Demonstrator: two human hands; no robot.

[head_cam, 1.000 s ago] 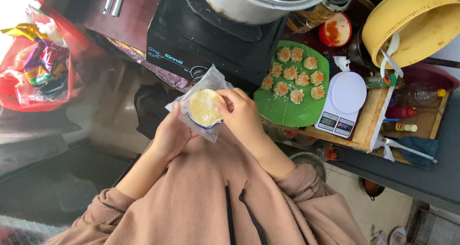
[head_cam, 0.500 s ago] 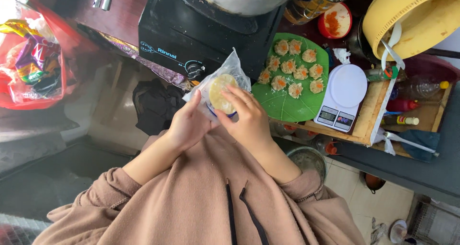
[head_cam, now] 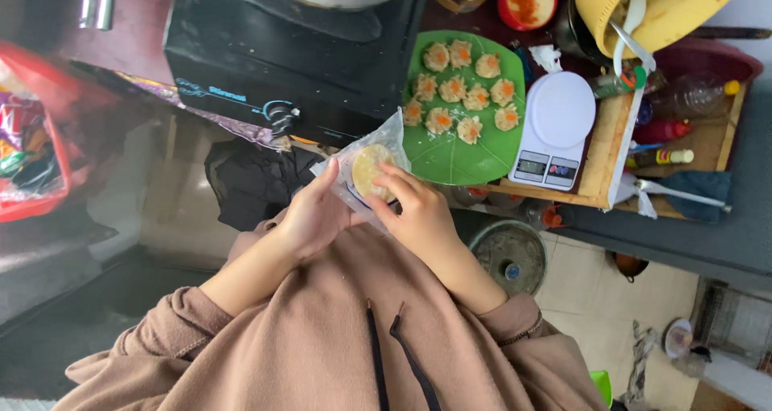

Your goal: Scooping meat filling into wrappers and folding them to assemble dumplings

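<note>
Ten small open-topped dumplings with orange centres (head_cam: 460, 89) already sit on the round green leaf-shaped plate (head_cam: 466, 158) on the desk, beside one white digital kitchen scale (head_cam: 553, 129). Both hands meet above the lap: the left hand (head_cam: 315, 215) grasps one clear plastic bag of round pale dumpling wrappers (head_cam: 363, 168), and the right hand (head_cam: 416, 210) has its fingers (head_cam: 388, 178) pinching the top wrapper, not yet filled.

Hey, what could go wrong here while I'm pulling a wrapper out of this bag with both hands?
The round wrapper is thin and pinched by the right hand; it might tear as it comes out of the clear bag. The left hand holds the bag in the air, beyond the counter edge, so a slip could drop it to the floor. The green plate of dumplings sits close ahead and could be bumped.
</note>
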